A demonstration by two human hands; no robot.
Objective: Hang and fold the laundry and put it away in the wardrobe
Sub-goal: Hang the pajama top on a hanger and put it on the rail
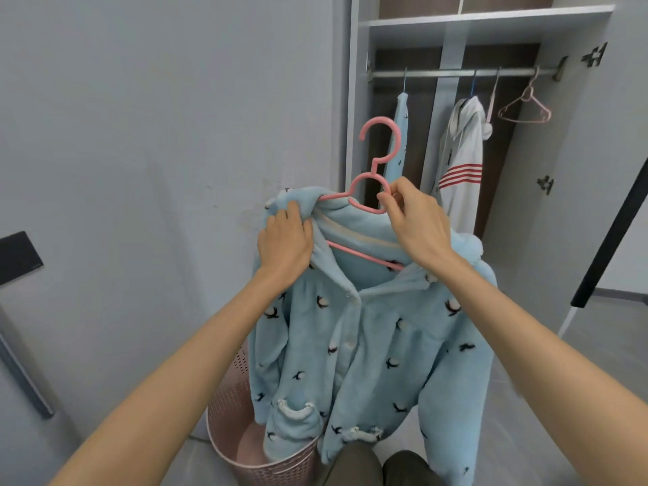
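A light blue fleece pajama top (368,345) with small bird prints hangs in front of me on a pink plastic hanger (380,149). My left hand (285,243) grips the top's left shoulder where the hanger arm goes in. My right hand (417,222) pinches the hanger's neck loop between thumb and fingers. The hanger's right arm is hidden inside the garment. Behind stands the open wardrobe with its metal rail (456,72).
On the rail hang a blue garment (399,135), a white hooded jacket with red stripes (463,159) and an empty pink hanger (526,107). A pink laundry basket (238,433) stands below the top. A grey wall is at left, a wardrobe door at right.
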